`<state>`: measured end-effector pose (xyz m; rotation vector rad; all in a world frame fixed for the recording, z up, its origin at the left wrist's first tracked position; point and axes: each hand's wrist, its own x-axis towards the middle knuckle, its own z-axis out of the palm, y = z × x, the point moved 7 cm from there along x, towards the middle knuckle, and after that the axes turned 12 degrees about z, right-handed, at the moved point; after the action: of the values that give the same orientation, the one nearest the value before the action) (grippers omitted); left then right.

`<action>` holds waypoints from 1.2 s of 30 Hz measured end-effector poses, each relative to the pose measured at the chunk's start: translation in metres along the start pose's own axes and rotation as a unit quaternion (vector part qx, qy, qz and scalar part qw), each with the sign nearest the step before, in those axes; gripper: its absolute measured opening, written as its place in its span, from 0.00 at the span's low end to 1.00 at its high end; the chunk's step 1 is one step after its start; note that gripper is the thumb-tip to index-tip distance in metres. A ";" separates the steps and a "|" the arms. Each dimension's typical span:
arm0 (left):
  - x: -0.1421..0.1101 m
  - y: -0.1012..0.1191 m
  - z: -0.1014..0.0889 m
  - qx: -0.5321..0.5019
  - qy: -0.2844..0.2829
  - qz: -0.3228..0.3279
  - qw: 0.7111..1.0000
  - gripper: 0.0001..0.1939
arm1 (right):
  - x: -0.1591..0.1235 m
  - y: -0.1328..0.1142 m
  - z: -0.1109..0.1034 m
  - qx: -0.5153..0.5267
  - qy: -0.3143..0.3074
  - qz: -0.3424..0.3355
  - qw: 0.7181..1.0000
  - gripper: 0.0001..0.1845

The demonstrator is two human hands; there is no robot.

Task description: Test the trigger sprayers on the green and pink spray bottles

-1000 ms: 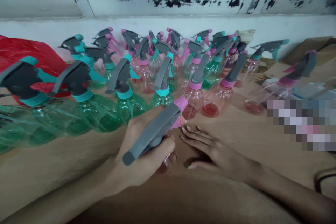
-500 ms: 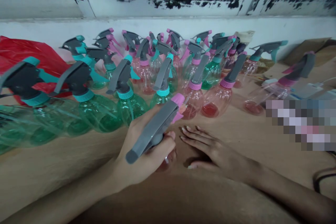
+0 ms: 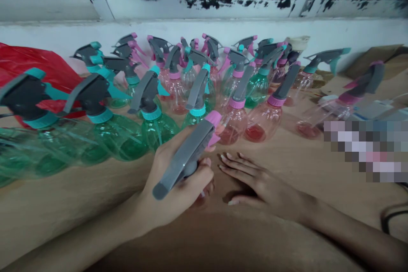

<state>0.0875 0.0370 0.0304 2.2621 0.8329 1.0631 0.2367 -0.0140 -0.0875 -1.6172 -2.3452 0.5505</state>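
Note:
My left hand is wrapped round a spray bottle with a grey trigger head and pink nozzle. The head points away from me, and the fingers hide most of its reddish body. To the right, my right hand lies flat on the wooden table, palm down, holding nothing, its fingertips a little apart from the held bottle. Just beyond the hands stand a clear pink spray bottle and a second pink spray bottle. A green spray bottle with a turquoise collar is close behind my left hand.
Several more green bottles line the left side, with others crowded behind. Red plastic lies at the back left. At the right are a lone pink bottle, brown cardboard and a black cable. A white wall closes the back.
The sprayer head in my left hand has tilted very slightly, its pink nozzle shifting a little left and up. My right hand stays in place.

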 end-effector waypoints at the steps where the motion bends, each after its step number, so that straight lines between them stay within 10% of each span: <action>1: 0.001 0.000 0.001 -0.018 -0.003 0.001 1.000 0.12 | 0.000 0.000 0.000 0.000 -0.001 -0.001 1.000 0.38; 36: 0.000 0.002 -0.005 0.007 -0.009 0.027 1.000 0.04 | 0.000 -0.002 -0.003 0.020 0.001 -0.003 1.000 0.38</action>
<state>0.0842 0.0366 0.0340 2.3154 0.7775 1.0621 0.2358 -0.0138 -0.0839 -1.5921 -2.3214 0.5917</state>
